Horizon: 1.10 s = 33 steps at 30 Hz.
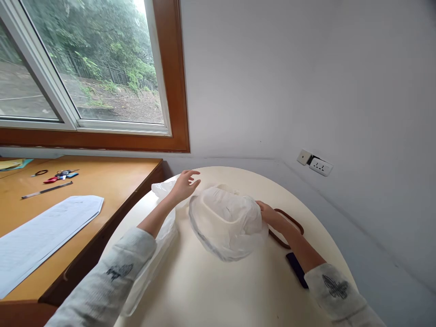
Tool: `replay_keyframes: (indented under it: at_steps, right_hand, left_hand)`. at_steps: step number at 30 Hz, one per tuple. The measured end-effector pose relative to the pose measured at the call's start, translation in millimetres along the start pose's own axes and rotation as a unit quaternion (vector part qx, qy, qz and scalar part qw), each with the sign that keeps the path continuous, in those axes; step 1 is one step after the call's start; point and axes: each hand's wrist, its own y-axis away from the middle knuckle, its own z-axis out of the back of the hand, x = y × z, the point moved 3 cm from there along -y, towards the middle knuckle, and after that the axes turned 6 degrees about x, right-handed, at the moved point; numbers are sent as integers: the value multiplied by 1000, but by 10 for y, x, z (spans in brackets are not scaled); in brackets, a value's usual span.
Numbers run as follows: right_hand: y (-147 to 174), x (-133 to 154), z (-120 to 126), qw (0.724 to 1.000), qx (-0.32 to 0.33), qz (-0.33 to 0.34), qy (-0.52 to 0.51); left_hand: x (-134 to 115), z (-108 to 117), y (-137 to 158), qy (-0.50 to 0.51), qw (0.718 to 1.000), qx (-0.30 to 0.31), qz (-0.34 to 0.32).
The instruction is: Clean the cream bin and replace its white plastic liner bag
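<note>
A cream-white, rounded bundle [226,222], hat-like in shape and covered in thin crinkled see-through wrapping, lies in the middle of the round table. My left hand [185,184] hovers just off its upper left side, empty, with curved fingers apart. At the bundle's right edge, my right hand [267,212] holds the wrapping; its fingertips are partly hidden. Under and beside my left forearm, a long clear plastic bag [163,238] is spread along the table's left side. A brown oblong loop [282,245] lies partly beneath my right forearm.
A dark flat object [297,270] lies by my right sleeve on the round table [218,295]. To the left, a wooden desk [112,172] bears papers [51,234], a pen [47,190] and keys [64,174]. Behind are a window and a wall with a socket [320,166].
</note>
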Motion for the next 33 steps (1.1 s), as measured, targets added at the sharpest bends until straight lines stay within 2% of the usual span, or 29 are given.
replay_keyframes:
  at_steps: [1, 3, 5, 7, 10, 13, 16, 21, 27, 30, 33]
  right_hand:
    - [5, -9, 40, 1000, -27, 1, 16]
    - [40, 10, 115, 995, -86, 15, 44]
    - [117, 82, 142, 989, -123, 55, 53]
    - [239, 192, 100, 983, -126, 110, 70]
    - [464, 364, -78, 971, -73, 178, 139]
    - [641, 466, -284, 948, -39, 209, 236]
    - [702, 483, -444, 929, -49, 216, 297]
    - [685, 445, -600, 910, -88, 221, 338]
    - [686, 412, -682, 916, -106, 222, 316]
    - [679, 400, -724, 914, -107, 230, 315]
    - [686, 401, -753, 913, -98, 244, 311]
  left_hand:
    - [-90, 41, 102, -1, 999, 12, -30]
    - [-262, 60, 319, -36, 987, 102, -123]
    - [-328, 33, 507, -75, 968, 183, -153]
    - [-318, -13, 627, -104, 960, 203, -162]
    - [-258, -86, 697, -120, 967, 124, -188]
    - [-210, -163, 734, -114, 967, 37, -223]
    - [-175, -222, 769, -99, 963, -15, -250]
    - [-120, -239, 795, -82, 956, -91, -266]
    - [-17, -266, 736, 1, 986, -61, -153]
    - [15, -315, 712, 48, 993, -18, -104]
    - [14, -379, 710, 75, 993, 30, -91]
